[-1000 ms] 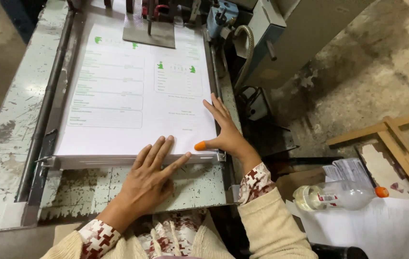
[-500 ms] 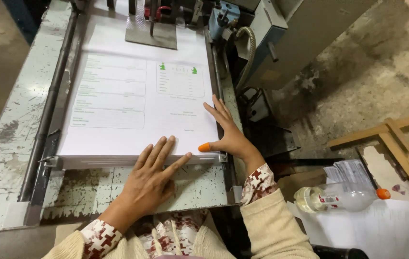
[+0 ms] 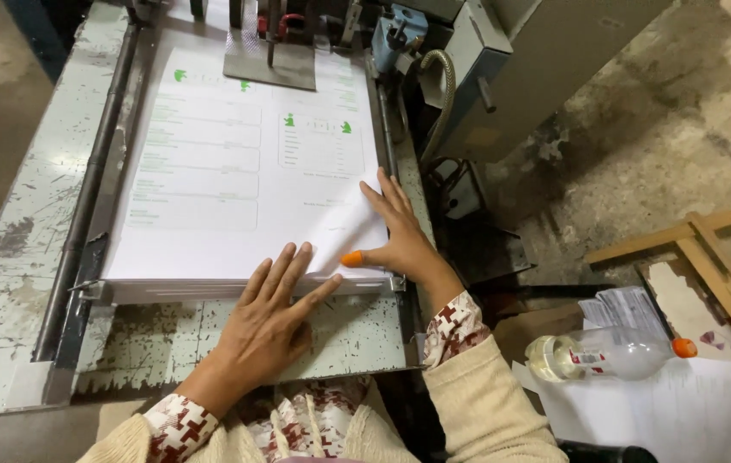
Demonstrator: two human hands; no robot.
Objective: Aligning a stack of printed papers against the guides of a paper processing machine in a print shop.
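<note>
White paper stack point(image 3: 237, 180) lies under both hands' fingertips at its near corner.

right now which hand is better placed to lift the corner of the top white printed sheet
Right, probably: the right hand already rests on the near right corner of the white printed paper stack, thumb at its edge. The left hand lies flat at the near edge.
</note>
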